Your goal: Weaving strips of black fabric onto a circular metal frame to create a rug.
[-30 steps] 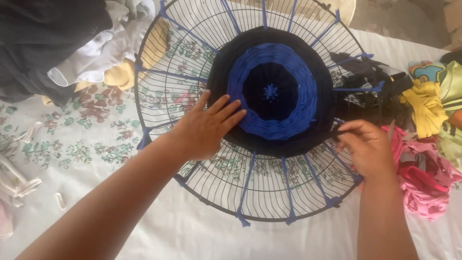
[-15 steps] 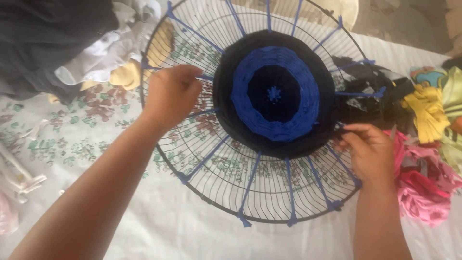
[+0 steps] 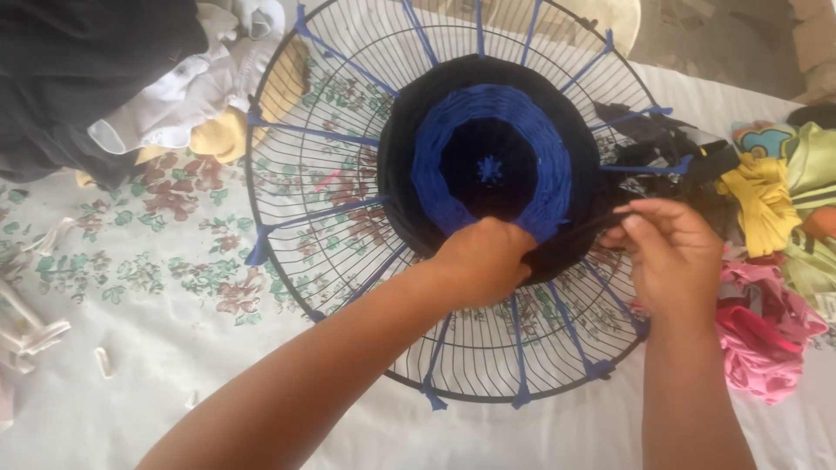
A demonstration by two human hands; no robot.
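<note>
The left hand (image 3: 486, 261) rests on the lower edge of the weave (image 3: 492, 165), a round black-and-blue woven disc at the centre of the fan guard (image 3: 296, 174). Its fingers are curled and pressed together against the black outer band; whether they grip a strand cannot be told. The right hand (image 3: 670, 252) sits just right of the weave, thumb and fingertips pinched on a black strip (image 3: 592, 223) that runs leftward from them into the weave's edge. Blue strips (image 3: 326, 133) radiate outward from the weave to the guard's rim. A pink cloth (image 3: 762, 326) lies right of the right hand; a yellow cloth (image 3: 766, 187) lies above it.
</note>
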